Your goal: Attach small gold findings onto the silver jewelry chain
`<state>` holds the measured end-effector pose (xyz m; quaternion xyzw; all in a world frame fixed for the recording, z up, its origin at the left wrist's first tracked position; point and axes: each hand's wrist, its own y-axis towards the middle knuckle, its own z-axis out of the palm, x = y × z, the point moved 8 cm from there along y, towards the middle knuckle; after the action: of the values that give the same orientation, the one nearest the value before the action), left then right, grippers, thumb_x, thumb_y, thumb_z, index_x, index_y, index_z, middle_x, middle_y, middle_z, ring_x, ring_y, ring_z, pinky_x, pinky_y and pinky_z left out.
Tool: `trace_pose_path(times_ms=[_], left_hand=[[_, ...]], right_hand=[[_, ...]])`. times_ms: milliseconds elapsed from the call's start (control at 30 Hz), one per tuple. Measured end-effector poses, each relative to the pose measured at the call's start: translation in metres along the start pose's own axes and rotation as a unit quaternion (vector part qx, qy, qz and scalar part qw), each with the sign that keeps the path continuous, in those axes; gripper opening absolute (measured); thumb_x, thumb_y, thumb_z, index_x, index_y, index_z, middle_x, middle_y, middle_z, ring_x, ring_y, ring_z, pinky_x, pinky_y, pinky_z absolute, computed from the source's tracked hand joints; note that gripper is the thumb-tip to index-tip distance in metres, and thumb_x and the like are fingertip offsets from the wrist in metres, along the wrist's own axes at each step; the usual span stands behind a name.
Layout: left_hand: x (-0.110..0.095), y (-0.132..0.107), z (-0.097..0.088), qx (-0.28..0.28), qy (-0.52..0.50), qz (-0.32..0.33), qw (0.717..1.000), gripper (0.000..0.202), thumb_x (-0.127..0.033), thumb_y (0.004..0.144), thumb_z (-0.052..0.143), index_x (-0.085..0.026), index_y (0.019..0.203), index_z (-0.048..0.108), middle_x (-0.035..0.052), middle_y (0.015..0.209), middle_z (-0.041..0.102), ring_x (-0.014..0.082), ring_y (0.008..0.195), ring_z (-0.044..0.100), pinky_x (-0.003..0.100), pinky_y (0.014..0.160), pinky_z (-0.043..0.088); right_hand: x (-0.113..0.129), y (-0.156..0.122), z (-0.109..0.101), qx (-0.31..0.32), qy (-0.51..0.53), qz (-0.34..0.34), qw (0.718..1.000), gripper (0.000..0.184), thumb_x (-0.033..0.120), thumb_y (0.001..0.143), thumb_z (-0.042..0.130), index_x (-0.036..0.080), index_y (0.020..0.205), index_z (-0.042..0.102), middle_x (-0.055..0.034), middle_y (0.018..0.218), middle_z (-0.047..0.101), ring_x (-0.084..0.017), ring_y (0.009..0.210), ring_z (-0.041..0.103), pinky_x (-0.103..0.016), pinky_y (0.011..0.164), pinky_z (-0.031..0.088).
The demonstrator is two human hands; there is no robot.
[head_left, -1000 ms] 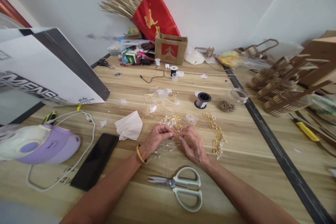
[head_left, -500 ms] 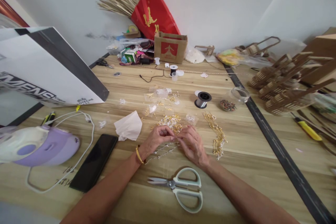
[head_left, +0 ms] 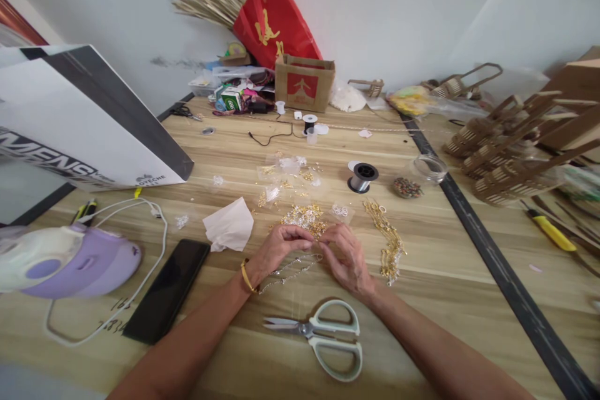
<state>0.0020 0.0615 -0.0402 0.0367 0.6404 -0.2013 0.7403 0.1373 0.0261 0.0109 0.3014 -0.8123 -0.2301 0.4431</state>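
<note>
My left hand (head_left: 280,247), with a gold bangle (head_left: 248,277) at its wrist, is closed in a pinch. My right hand (head_left: 345,257) pinches too, its fingertips a small gap from the left ones. Whatever they hold is too tiny to name. Below the fingers a silver chain (head_left: 291,275) lies looped on the table, a small ring at its right end. Just beyond the fingertips spreads a pile of gold and silver beads (head_left: 302,215). Scissors with pale green handles (head_left: 332,331) lie between my forearms. A bunch of gold chains (head_left: 388,240) rests right of my right hand.
Left are a black phone (head_left: 169,290), a crumpled tissue (head_left: 229,225) and a purple-white device (head_left: 89,262) with a cable. A wire spool (head_left: 362,179) and a glass jar (head_left: 422,176) of beads stand at right, past them small woven baskets (head_left: 504,150). A paper bag (head_left: 304,84) stands behind.
My fingertips have drawn slightly apart, and the right hand's fingers have shifted a little. The chain and scissors lie as before. The view has moved very slightly.
</note>
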Motion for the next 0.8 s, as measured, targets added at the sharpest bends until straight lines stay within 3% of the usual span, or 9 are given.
trace_pose_path(times_ms=[200, 400, 800], left_hand=[[-0.003, 0.0, -0.003, -0.029, 0.01, -0.009, 0.999, 0.013, -0.021, 0.06, 0.077, -0.015, 0.07, 0.073, 0.0005, 0.066, 0.068, 0.0123, 0.065, 0.056, 0.025, 0.068, 0.043], [-0.009, -0.002, 0.002, -0.004, 0.038, 0.014, 0.999, 0.012, -0.026, 0.069, 0.072, -0.014, 0.069, 0.071, 0.0001, 0.064, 0.065, 0.0115, 0.064, 0.055, 0.024, 0.067, 0.043], [-0.003, 0.001, -0.01, -0.036, 0.005, 0.03, 0.999, 0.02, -0.032, 0.07, 0.075, -0.013, 0.072, 0.07, 0.001, 0.066, 0.067, 0.0125, 0.065, 0.057, 0.025, 0.07, 0.045]], right_hand=[[0.002, 0.0, 0.002, 0.008, -0.01, -0.011, 1.0, 0.011, 0.013, 0.088, 0.054, 0.022, 0.095, 0.058, -0.0045, 0.084, 0.064, -0.02, 0.083, 0.056, -0.04, 0.076, 0.045], [0.004, 0.002, 0.003, 0.012, -0.017, -0.012, 1.0, 0.01, 0.014, 0.089, 0.054, 0.022, 0.093, 0.058, -0.0037, 0.083, 0.065, -0.02, 0.083, 0.057, -0.04, 0.079, 0.045], [-0.014, -0.001, -0.006, -0.035, 0.071, 0.093, 0.993, 0.011, 0.022, 0.094, 0.044, 0.021, 0.092, 0.054, -0.0057, 0.087, 0.059, -0.02, 0.085, 0.056, -0.038, 0.078, 0.046]])
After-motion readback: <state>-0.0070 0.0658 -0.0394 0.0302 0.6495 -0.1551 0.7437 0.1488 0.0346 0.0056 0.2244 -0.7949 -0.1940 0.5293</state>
